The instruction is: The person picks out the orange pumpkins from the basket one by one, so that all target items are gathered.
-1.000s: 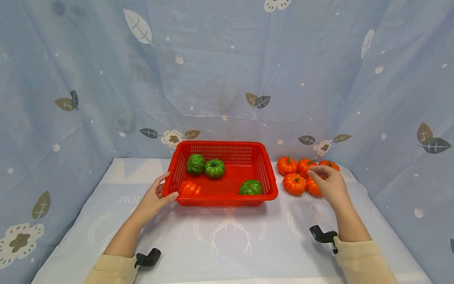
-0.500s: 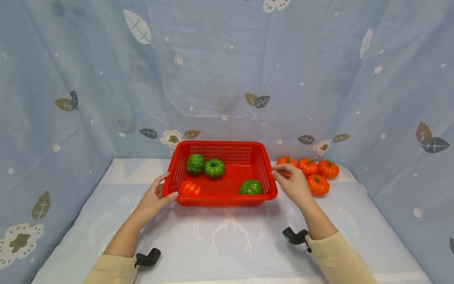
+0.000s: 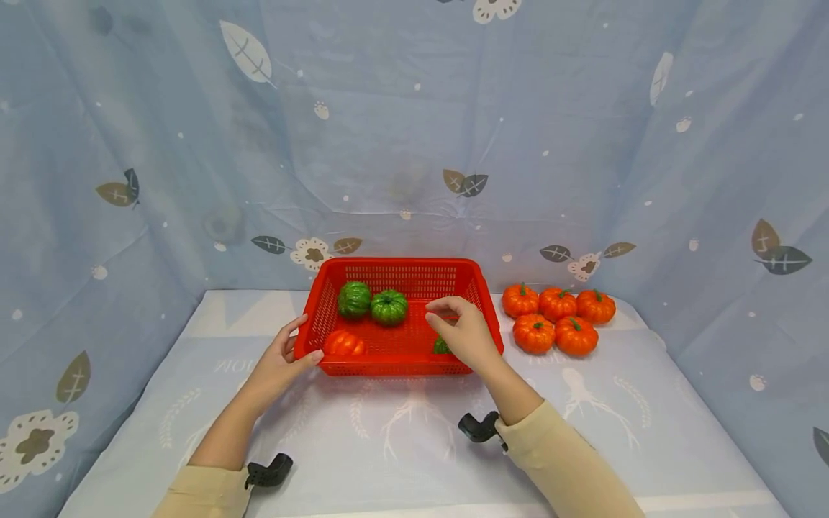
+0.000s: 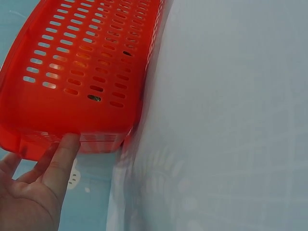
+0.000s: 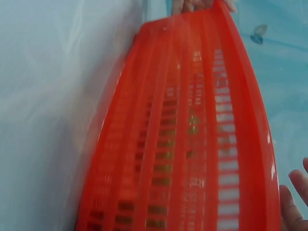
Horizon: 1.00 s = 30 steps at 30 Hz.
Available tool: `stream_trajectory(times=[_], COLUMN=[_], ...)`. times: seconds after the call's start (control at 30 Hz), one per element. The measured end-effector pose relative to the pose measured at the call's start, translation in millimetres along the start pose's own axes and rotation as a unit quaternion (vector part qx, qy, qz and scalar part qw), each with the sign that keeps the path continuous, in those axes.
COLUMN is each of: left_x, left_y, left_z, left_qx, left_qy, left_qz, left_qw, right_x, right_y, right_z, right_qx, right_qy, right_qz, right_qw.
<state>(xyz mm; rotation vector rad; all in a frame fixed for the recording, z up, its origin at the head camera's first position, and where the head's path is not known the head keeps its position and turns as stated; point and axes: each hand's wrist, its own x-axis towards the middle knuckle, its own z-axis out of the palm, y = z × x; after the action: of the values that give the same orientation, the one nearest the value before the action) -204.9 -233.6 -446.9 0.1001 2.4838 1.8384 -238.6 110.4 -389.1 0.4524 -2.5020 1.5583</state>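
Note:
In the head view a red plastic basket (image 3: 401, 365) with slotted walls stands on the table. My left hand (image 3: 283, 363) holds its front left corner, thumb at the front rim and fingers along the left side. My right hand (image 3: 463, 332) hovers over the basket's right part, fingers loosely bent, with nothing seen in it. Beneath that hand a green pumpkin (image 3: 441, 346) is mostly hidden. Two more green pumpkins, a rounder one (image 3: 355, 299) and a ribbed one (image 3: 389, 308), sit at the back left inside, behind an orange pumpkin (image 3: 344, 343).
Several orange pumpkins stand grouped right of the basket, among them a front one (image 3: 534, 334) and a back one (image 3: 595, 307). A pale patterned cloth (image 3: 401, 467) covers the table. Behind hangs a blue leaf-print curtain (image 3: 388, 144).
My right hand has moved left, from over the orange pumpkins, past the basket's right rim, to above its inside. My left hand and the basket stay in place.

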Motion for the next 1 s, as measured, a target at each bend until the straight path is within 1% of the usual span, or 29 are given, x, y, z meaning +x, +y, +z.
stream_trajectory(times=[0.17, 0.4, 0.57, 0.7, 0.87, 1.0], left_x=[-1.0, -1.5, -1.6, -1.1, -0.4, 0.1], left_y=[-1.7, -1.7, 0.3, 0.8, 1.7, 1.5], left_z=[-0.2, -0.1, 0.3, 0.5, -0.2, 0.3], left_qx=[-0.004, 0.002, -0.006, -0.005, 0.000, 0.002], left_qy=[-0.001, 0.001, -0.001, -0.003, -0.002, -0.002], left_qz=[0.000, -0.001, 0.006, 0.005, -0.002, 0.000], left_qw=[1.0000, 1.0000, 1.0000, 1.0000, 1.0000, 1.0000], right_x=[7.6, 18.2, 26.6, 32.8, 40.8, 47.9], right_y=[-5.2, -13.7, -20.0, -22.9, -26.8, -28.7], right_z=[24.0, 49.8, 66.7, 78.6, 89.9, 99.0], right_qx=[-0.004, -0.010, -0.030, -0.054, -0.070, -0.083], right_qy=[-0.019, -0.083, -0.132, -0.166, -0.196, -0.210], right_qz=[-0.006, -0.015, -0.020, -0.018, -0.029, -0.026], right_qw=[0.9998, 0.9964, 0.9905, 0.9844, 0.9777, 0.9739])
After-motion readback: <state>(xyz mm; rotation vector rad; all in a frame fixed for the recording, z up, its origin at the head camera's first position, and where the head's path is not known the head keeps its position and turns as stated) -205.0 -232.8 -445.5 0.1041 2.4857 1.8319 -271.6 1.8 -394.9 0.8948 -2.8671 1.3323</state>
